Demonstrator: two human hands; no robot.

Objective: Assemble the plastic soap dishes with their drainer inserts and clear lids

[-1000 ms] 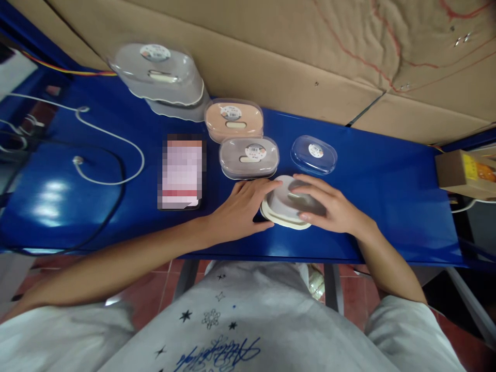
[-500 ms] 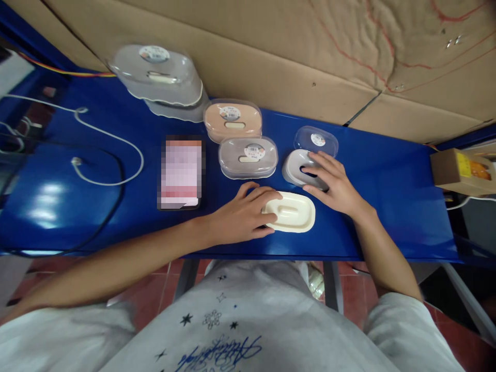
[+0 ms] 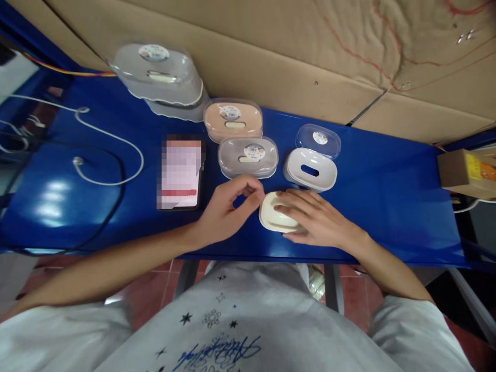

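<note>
A cream oval tray (image 3: 272, 219) with a raised middle lies near the table's front edge. My right hand (image 3: 315, 217) covers its right part, fingers over the top and thumb at the near side, gripping it. My left hand (image 3: 230, 209) is at the tray's left end, thumb and fingertips brought together in a pinch; anything between them is hidden. Just behind the tray sits a white oval box (image 3: 327, 173) with a dark slot in its top. A clear lid (image 3: 306, 135) with a round label lies behind that box.
Left of the white box stand a grey covered box (image 3: 232, 160) and a peach covered box (image 3: 217, 121). Larger clear-lidded boxes (image 3: 124, 70) are stacked at the back left. A phone (image 3: 180, 173) lies near my left forearm. Cables (image 3: 112, 183) run across the left side; a cardboard box (image 3: 451, 170) is far right.
My right hand has left the white box and come down onto the cream tray. My left hand has drawn back slightly from the tray's top and curled into a pinch.
</note>
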